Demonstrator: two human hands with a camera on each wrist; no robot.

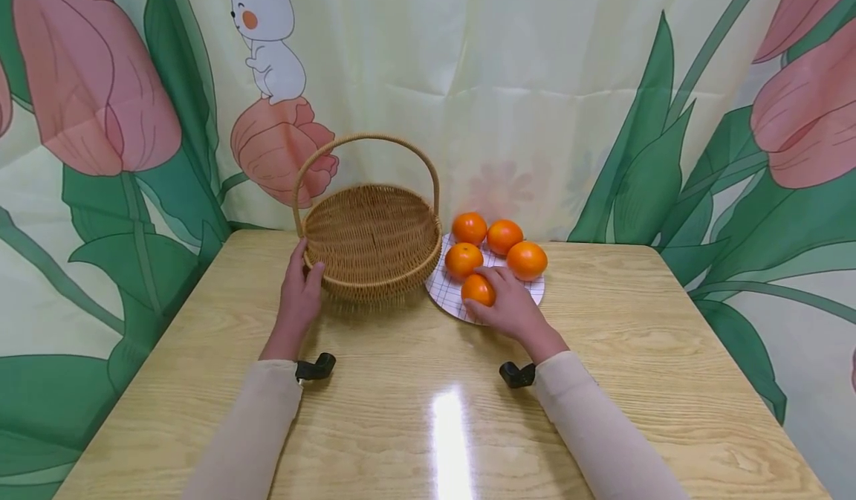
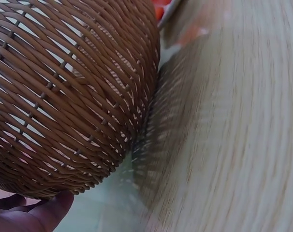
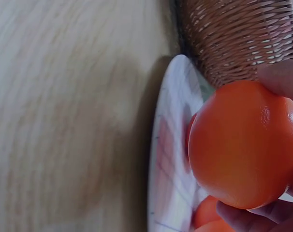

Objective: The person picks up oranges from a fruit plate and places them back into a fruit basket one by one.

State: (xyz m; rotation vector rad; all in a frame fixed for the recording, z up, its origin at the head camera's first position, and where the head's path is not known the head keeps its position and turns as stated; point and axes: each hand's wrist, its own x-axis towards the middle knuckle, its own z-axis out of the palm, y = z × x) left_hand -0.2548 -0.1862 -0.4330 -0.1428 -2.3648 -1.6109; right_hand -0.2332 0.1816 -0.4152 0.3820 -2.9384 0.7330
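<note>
A: What is the left hand [image 1: 302, 292] doing?

B: It grips the wicker basket [image 1: 371, 236] at its left front edge, with the thumb toward the front. The left wrist view shows that thumb and part of the fingers against the weave.

A: How does the basket sit?

B: It's near the back of the wooden surface [image 1: 374, 411]. Its arched handle [image 1: 371, 137] stands up above the rim, and the woven inside shows from the head view.

A: And the right hand [image 1: 508, 303]?

B: Its thumb and fingers curl round the front orange [image 1: 477, 290], holding it over the white plate [image 1: 443, 292] with the dark grid lines. I can't tell whether that fruit touches the plate.

A: Where are the others?

B: Four more are grouped behind it on the plate: a near-left orange [image 1: 461, 261], a back-left orange [image 1: 469, 228], a back-middle orange [image 1: 504, 236] and a right-hand orange [image 1: 527, 261].

A: Is the plate close to the basket?

B: Yes, just beside it, to the right. Whether they touch, I can't say.

A: What's behind everything?

B: A pale curtain [image 1: 521, 76] printed with pink tulips, green leaves and a white rabbit.
</note>
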